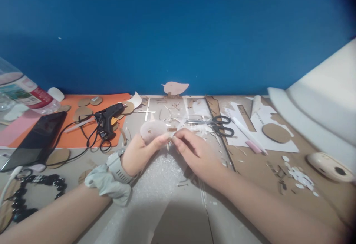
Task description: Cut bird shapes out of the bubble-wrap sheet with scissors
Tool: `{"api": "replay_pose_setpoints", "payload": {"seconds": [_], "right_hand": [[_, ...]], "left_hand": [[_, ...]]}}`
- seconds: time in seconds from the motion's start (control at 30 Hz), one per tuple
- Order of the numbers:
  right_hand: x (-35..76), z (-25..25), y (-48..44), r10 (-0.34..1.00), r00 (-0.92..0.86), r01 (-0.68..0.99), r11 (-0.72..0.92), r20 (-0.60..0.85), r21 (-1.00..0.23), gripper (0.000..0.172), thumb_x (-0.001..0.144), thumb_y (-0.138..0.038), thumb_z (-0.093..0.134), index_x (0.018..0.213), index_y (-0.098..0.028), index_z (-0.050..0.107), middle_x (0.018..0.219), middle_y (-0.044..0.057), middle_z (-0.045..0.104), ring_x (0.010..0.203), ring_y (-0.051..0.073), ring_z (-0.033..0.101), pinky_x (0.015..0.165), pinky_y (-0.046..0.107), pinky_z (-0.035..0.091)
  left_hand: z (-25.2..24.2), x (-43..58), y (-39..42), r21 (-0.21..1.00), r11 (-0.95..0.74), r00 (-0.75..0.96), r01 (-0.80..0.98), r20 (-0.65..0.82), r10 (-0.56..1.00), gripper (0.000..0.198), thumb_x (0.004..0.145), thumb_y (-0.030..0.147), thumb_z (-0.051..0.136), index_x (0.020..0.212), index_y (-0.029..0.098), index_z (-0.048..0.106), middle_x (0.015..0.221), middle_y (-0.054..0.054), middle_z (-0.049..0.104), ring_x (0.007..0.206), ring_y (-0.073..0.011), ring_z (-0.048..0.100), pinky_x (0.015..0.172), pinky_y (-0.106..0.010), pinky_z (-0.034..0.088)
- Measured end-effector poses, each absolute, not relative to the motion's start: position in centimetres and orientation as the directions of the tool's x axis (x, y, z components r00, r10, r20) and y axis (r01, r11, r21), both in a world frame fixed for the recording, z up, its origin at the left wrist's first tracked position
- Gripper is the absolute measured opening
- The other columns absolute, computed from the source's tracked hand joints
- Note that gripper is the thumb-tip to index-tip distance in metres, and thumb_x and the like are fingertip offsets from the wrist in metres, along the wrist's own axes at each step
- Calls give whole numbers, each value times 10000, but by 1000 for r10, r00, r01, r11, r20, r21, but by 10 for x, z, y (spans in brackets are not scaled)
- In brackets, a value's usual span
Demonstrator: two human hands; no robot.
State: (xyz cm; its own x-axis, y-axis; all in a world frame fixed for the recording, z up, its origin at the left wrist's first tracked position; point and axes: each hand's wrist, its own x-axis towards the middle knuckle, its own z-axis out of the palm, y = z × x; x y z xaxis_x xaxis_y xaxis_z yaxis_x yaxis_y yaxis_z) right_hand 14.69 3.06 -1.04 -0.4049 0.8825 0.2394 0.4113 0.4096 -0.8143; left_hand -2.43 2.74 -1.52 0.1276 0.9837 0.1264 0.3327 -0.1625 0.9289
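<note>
My left hand [141, 147], wearing a grey watch and a scrunchie at the wrist, grips a pale bird-shaped cutout [151, 129] between thumb and fingers. The cutout has a small brown spot near its left end and a pointed tip on top. Right beside the left thumb, my right hand [191, 148] is closed in a pinch at the cutout's right end. What sits between its fingertips is too small to make out. Scissors [219, 123] with black handles lie just beyond the right hand. Below both hands is bubble wrap [155, 184].
A second bird cutout [176, 87] stands by the blue wall. To the left are a black glue gun [108, 119] with its cord, orange paper [83, 136], a phone [36, 136], a bottle [30, 92] and a beaded bracelet [19, 195]. Rightward lie white paper [278, 145], a cardboard disc [276, 132] and scraps.
</note>
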Motion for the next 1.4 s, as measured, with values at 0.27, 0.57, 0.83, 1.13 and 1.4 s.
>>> {"api": "replay_pose_setpoints", "payload": {"seconds": [0.27,0.57,0.83,1.13,1.4], "right_hand": [[147,-10,31,897,-416,407,330,148,-852,192,894,-280,384,748,-210,487,693,-22,526,641,113,513,588,259,416],[150,-9,33,883,-459,295,261,103,-919,294,919,-364,315,707,-209,446,677,-26,464,655,112,480,619,254,398],[144,-17,34,893,-450,243,155,30,-957,187,865,-389,448,841,-219,521,815,3,573,765,149,543,698,294,432],[148,-17,36,926,-353,147,195,133,-970,129,863,-310,452,780,-222,499,747,-22,518,682,119,481,669,252,410],[146,-15,33,930,-360,98,111,69,-989,203,861,-389,436,925,-234,550,830,1,602,768,151,556,692,262,443]], "left_hand": [[-20,-22,26,959,-122,72,256,107,992,301,862,410,450,829,149,595,778,-18,625,750,-139,564,737,-235,461],[-19,-23,25,959,-152,82,237,136,987,344,877,413,415,798,139,608,755,-18,634,732,-143,575,720,-231,468],[-32,-26,21,930,-167,98,328,142,985,489,892,467,318,782,145,669,727,-37,674,740,-187,602,723,-267,478],[-24,-24,25,926,-217,115,310,191,975,347,890,375,398,1056,159,613,952,-42,669,866,-173,587,787,-253,457],[-20,-23,24,941,-206,147,269,171,974,313,884,364,407,963,143,614,801,-25,654,785,-159,573,710,-231,455]]}}
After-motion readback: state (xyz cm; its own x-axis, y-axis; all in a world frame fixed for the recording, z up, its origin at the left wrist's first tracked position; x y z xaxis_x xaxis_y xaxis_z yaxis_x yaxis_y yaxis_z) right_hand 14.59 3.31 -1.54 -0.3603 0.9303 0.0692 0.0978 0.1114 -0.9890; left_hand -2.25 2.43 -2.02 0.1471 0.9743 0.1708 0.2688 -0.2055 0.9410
